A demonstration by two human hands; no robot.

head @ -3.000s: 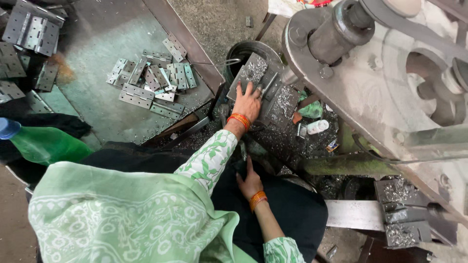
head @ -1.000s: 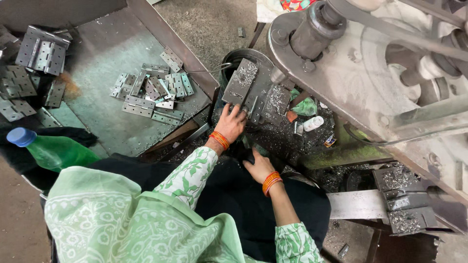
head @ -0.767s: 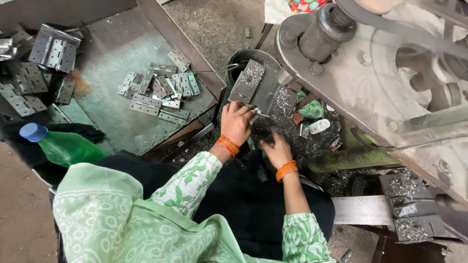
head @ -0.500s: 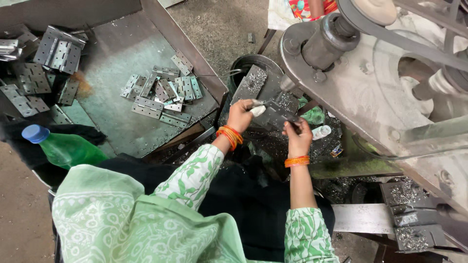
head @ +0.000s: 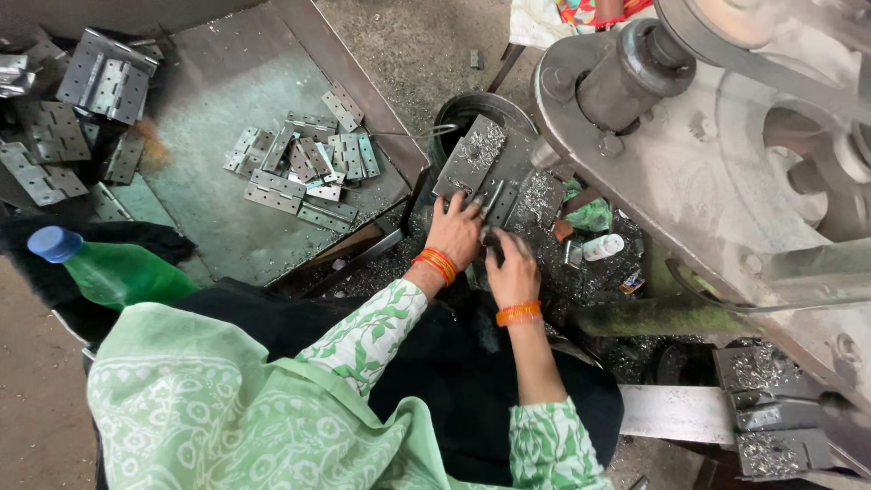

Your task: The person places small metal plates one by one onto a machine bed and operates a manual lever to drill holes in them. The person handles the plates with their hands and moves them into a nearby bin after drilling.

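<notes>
My left hand [head: 456, 232], with orange bangles at the wrist, lies with its fingers spread on the front edge of the grey die plate [head: 479, 161] of a press; the plate is covered in metal shavings. My right hand [head: 513, 269] is just beside it, fingers curled around a small dark metal piece [head: 494, 238] between the two hands. Whether the left hand also grips that piece is hidden. Both sleeves are green with a white pattern.
Several flat metal hinges [head: 304, 168] lie on a rusty tray [head: 227, 227] to the left, with more stacked at the far left [head: 68, 118]. A green bottle with a blue cap [head: 104, 268] lies near my lap. The press's big wheel and shaft [head: 717, 118] loom on the right.
My right hand came up from my lap to the press bed, then both hands drew back together to the plate's front edge. The pale piece seen in my left hand no longer shows.
</notes>
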